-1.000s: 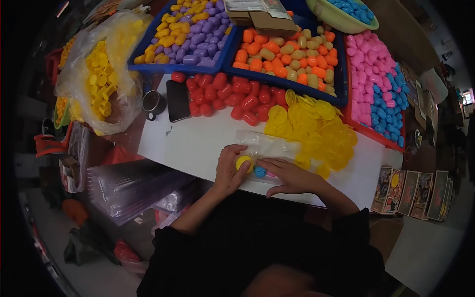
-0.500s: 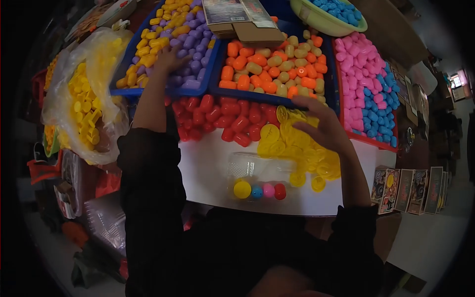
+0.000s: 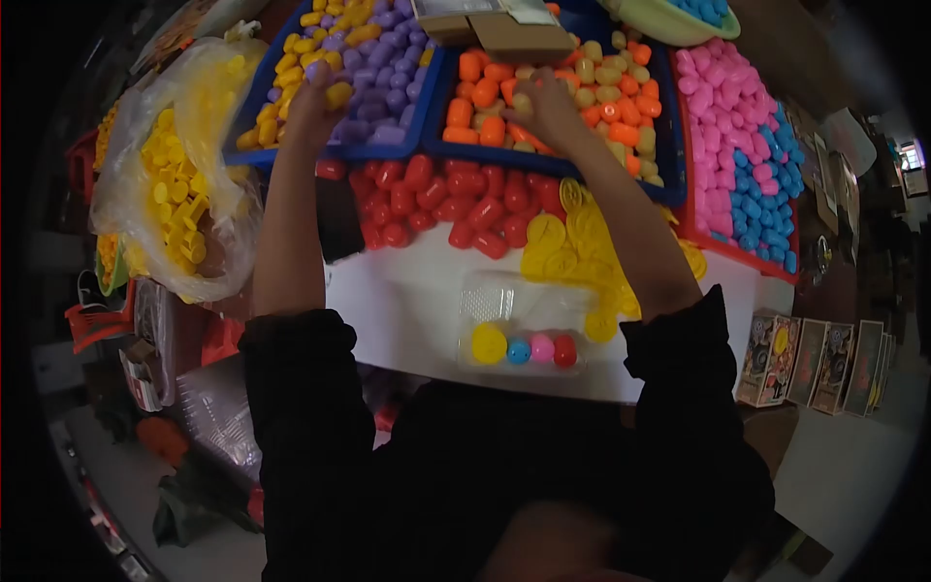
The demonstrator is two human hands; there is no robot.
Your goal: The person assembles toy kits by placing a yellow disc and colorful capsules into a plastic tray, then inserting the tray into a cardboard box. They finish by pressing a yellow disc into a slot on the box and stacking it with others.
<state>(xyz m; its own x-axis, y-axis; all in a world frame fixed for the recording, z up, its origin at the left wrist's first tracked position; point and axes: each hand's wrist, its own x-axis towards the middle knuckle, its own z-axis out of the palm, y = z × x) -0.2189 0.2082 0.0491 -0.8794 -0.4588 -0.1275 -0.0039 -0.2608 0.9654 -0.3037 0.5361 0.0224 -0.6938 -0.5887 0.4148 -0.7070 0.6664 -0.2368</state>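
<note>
My left hand (image 3: 308, 112) is at the left part of a blue tray (image 3: 427, 116) of yellow and purple plastic capsules. Its fingers are closed on a purple capsule (image 3: 316, 72) and a yellow capsule (image 3: 338, 95). My right hand (image 3: 555, 109) reaches into a second blue tray (image 3: 504, 155) of orange and tan capsules, thumb and fingers apart around a tan capsule (image 3: 524, 103). On the white table in front of me lies a clear plastic blister tray (image 3: 495, 303). A yellow disc (image 3: 489, 342), and blue, pink and red capsules sit in a row in it.
Red capsules (image 3: 451, 199) and yellow coin-like discs (image 3: 572, 247) lie before the trays. A red tray (image 3: 690, 194) of pink and blue capsules stands at right, boxes (image 3: 771, 359) below it. Cardboard (image 3: 519, 37) overhangs the middle tray. A plastic bag (image 3: 218, 116) of yellow parts is at left.
My right hand has moved from above the yellow discs up into the orange and tan tray. My left hand has shifted slightly left and now holds a purple and a yellow capsule.
</note>
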